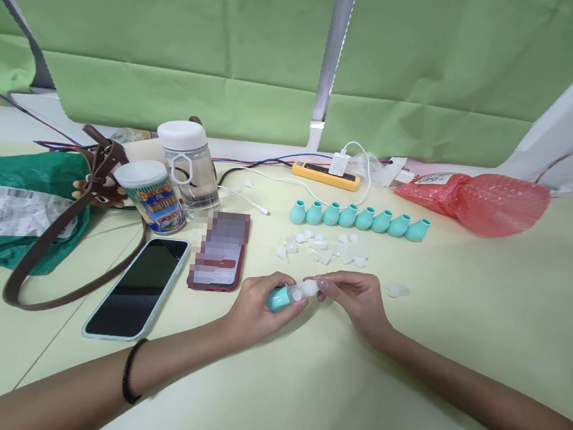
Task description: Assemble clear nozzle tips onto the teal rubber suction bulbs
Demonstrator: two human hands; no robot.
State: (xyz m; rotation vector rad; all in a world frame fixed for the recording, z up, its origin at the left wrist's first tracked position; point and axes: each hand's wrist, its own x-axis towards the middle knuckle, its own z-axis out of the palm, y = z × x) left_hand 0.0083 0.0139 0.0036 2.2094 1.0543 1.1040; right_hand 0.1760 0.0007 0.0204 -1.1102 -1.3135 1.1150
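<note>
My left hand (261, 303) is wrapped round a teal squeeze bulb (279, 299) lying on its side, with a clear plastic piece at its neck. Between the thumb and fingertips of my right hand (359, 302) is a small translucent white tip (310, 287), right up against that clear piece. Whether the two are joined I cannot tell. Beyond my hands, several similar teal bulbs (348, 216) stand upright in a row. Loose clear and white plastic pieces (320, 243) are scattered between that row and my hands. One more translucent piece (397, 290) lies to the right.
On the left are a black-screened phone (137, 289), a red-cased phone (219, 253), a noodle cup (153, 197), a water bottle (194, 173), a brown strap (73, 300) and a green parcel (20, 212). A yellow power strip (315, 173) and red bubble wrap (498, 203) lie at the back.
</note>
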